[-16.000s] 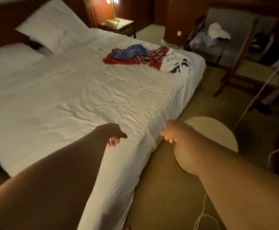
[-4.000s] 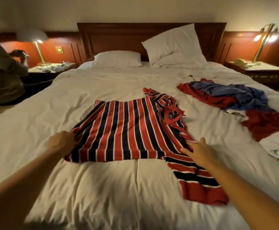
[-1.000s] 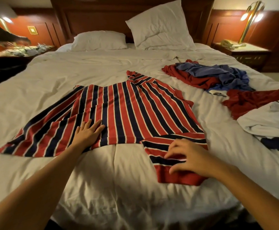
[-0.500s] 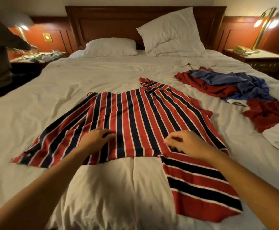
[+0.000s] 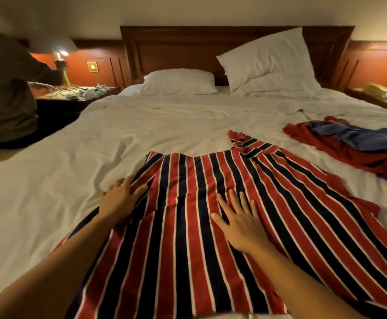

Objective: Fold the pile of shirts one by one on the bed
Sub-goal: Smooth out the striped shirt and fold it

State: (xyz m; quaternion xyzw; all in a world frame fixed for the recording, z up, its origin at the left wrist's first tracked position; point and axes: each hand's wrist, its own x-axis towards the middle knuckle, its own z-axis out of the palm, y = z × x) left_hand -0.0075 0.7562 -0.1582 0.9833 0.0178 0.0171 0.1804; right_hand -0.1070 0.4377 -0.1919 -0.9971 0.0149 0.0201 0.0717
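Now | left hand (image 5: 121, 199) + right hand (image 5: 240, 224) on 1 striped shirt (image 5: 183, 261) | 2 pillows (image 5: 178, 81) (image 5: 268, 65)

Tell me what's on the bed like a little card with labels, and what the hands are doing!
bed: white sheet, wrinkled
striped shirt: spread out, with red, dark and white stripes
left hand: rests on the shirt's left edge
right hand: pressed flat on the shirt's middle
pile: red and blue shirts, unfolded, on the right
flat pillow: lying by the headboard
propped pillow: leaning on the headboard
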